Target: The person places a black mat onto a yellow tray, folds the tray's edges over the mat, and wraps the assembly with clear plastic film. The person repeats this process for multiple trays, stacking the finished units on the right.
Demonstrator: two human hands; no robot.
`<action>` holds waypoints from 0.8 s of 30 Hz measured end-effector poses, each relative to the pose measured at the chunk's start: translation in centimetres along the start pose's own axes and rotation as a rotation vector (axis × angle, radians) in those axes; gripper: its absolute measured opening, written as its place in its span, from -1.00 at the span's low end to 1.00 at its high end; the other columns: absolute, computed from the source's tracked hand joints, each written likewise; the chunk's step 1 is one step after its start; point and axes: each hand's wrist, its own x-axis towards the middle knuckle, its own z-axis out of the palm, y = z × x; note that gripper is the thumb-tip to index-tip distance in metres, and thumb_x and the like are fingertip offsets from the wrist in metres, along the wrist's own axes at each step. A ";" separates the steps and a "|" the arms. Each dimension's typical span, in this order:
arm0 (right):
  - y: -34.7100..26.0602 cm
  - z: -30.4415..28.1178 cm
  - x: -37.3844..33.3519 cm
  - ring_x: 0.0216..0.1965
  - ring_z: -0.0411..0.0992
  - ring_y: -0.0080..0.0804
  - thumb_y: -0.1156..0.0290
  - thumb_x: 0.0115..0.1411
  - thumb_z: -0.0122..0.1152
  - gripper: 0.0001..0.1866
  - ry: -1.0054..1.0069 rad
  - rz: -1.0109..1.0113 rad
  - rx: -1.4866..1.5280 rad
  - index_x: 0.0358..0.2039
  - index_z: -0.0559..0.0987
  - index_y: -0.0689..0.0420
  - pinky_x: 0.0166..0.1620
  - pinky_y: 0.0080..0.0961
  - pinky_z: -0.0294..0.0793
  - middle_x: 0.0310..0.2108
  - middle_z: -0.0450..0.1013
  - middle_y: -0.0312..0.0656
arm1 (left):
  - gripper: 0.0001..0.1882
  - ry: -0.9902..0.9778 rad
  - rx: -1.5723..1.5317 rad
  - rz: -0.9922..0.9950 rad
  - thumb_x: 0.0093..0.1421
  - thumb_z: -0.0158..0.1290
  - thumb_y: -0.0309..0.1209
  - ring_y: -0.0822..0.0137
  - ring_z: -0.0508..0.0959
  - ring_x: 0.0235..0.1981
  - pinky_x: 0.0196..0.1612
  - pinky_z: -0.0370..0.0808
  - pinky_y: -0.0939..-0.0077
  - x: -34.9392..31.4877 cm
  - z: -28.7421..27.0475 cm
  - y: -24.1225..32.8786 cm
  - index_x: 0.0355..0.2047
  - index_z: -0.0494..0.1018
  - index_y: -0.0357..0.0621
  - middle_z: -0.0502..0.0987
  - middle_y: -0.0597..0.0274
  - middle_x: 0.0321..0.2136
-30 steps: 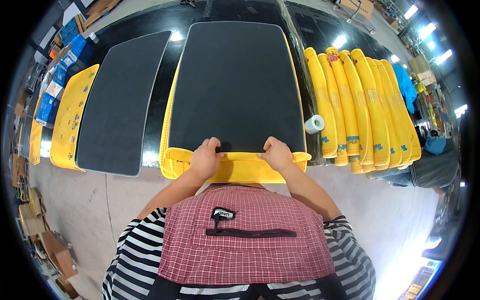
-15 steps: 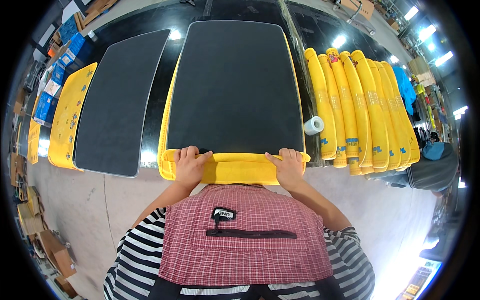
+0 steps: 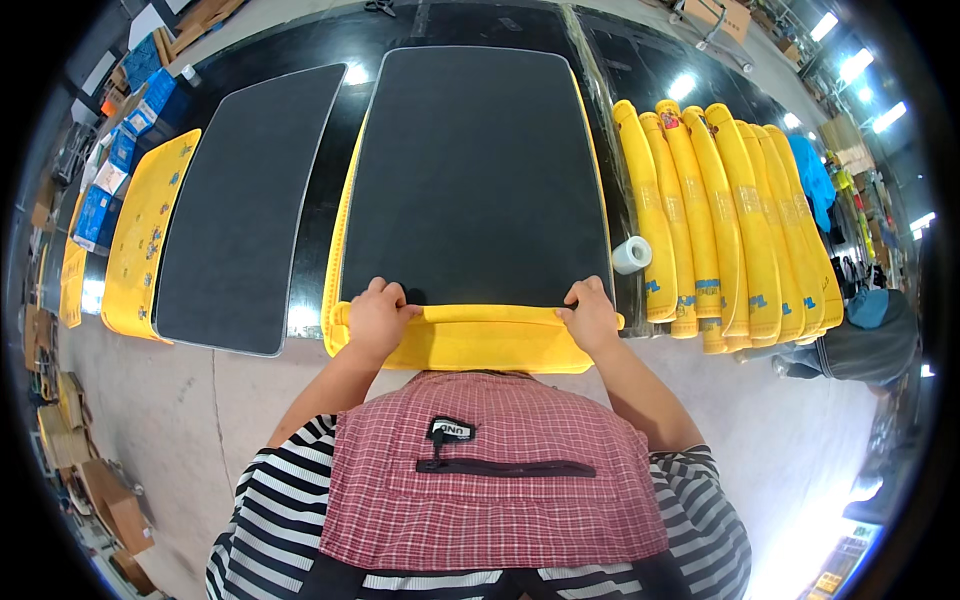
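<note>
In front of me a large mat lies with its dark grey backing (image 3: 480, 180) up and its yellow side showing along the borders. Its near edge is curled into a narrow yellow roll (image 3: 485, 315), and more yellow mat hangs below it at the table's front. My left hand (image 3: 378, 318) grips the roll near its left end, fingers bent over the top. Near the right end, my right hand (image 3: 590, 316) has its fingers closed on the same roll. Both thumbs point inward; the undersides of my grips are hidden.
At right lie several rolled yellow mats (image 3: 720, 220) with clear tape bands, beside a white tape roll (image 3: 631, 255). To the left are another dark-backed mat (image 3: 245, 210) and a yellow printed mat (image 3: 150, 235). A person (image 3: 865, 335) is at far right; scissors (image 3: 380, 6) lie at the far edge.
My fingers have curled further over the rolled edge, and the roll looks narrower. My right hand has moved slightly right. The view has shifted a little.
</note>
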 end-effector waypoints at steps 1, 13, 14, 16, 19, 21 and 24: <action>-0.3 -0.3 -0.2 -0.15 0.47 -0.12 0.35 0.07 0.43 -0.85 0.043 0.034 0.002 -0.46 0.60 0.08 -0.05 -0.21 0.50 -0.28 0.43 -0.22 | -0.69 0.052 0.043 0.025 0.02 0.38 -0.15 0.13 0.55 -0.33 -0.13 0.38 0.18 -0.2 -0.2 0.0 -0.54 0.53 -0.04 0.50 0.26 -0.46; 3.0 0.5 -2.0 -0.15 0.40 -0.23 0.41 0.13 0.31 -0.89 0.162 -0.385 -0.284 -0.30 0.69 0.03 -0.03 -0.28 0.40 -0.30 0.40 -0.26 | -0.53 -0.090 0.118 -0.081 0.05 0.35 0.05 0.08 0.57 -0.37 -0.18 0.42 0.17 0.1 -1.5 -0.5 -0.57 0.52 -0.10 0.56 0.20 -0.50; 3.1 0.2 -2.0 -0.15 0.40 -0.24 0.44 0.14 0.29 -0.86 0.157 -0.405 -0.281 -0.27 0.70 0.02 -0.04 -0.28 0.41 -0.30 0.39 -0.26 | -0.54 -0.073 0.117 -0.038 0.06 0.35 0.03 0.06 0.57 -0.37 -0.21 0.44 0.15 0.0 -1.0 -1.3 -0.56 0.52 -0.11 0.56 0.18 -0.49; 3.0 -0.9 -2.4 -0.15 0.39 -0.25 0.50 0.14 0.23 -0.77 0.147 -0.437 -0.277 -0.19 0.72 0.01 -0.06 -0.29 0.42 -0.31 0.38 -0.26 | -0.57 -0.009 0.096 0.053 0.08 0.33 0.00 0.03 0.57 -0.38 -0.26 0.47 0.13 -0.6 0.0 -2.6 -0.53 0.52 -0.12 0.55 0.17 -0.49; 3.5 -1.6 -2.7 -0.15 0.38 -0.26 0.57 0.14 0.18 -0.68 0.099 -0.432 -0.260 -0.14 0.73 -0.02 -0.07 -0.30 0.45 -0.29 0.38 -0.27 | -0.62 0.106 0.052 0.188 0.12 0.32 -0.07 0.02 0.57 -0.36 -0.29 0.48 0.13 -1.5 0.8 -4.2 -0.48 0.51 -0.12 0.54 0.16 -0.45; 3.4 -1.7 -2.6 -0.14 0.40 -0.25 0.58 0.14 0.18 -0.67 0.058 -0.385 -0.241 -0.13 0.73 -0.03 -0.06 -0.31 0.46 -0.27 0.38 -0.24 | -0.65 0.147 0.053 0.254 0.12 0.32 -0.12 0.01 0.56 -0.35 -0.33 0.48 0.13 -1.6 0.7 -4.5 -0.46 0.49 -0.13 0.55 0.14 -0.39; 3.6 -1.4 -1.8 -0.11 0.41 -0.23 0.59 0.15 0.18 -0.71 -0.012 -0.270 -0.172 -0.18 0.73 -0.01 -0.04 -0.33 0.47 -0.24 0.39 -0.21 | -0.69 0.162 -0.064 0.082 0.10 0.34 -0.20 0.01 0.55 -0.36 -0.29 0.47 0.11 -1.3 -0.1 -3.0 -0.45 0.49 -0.13 0.51 0.12 -0.33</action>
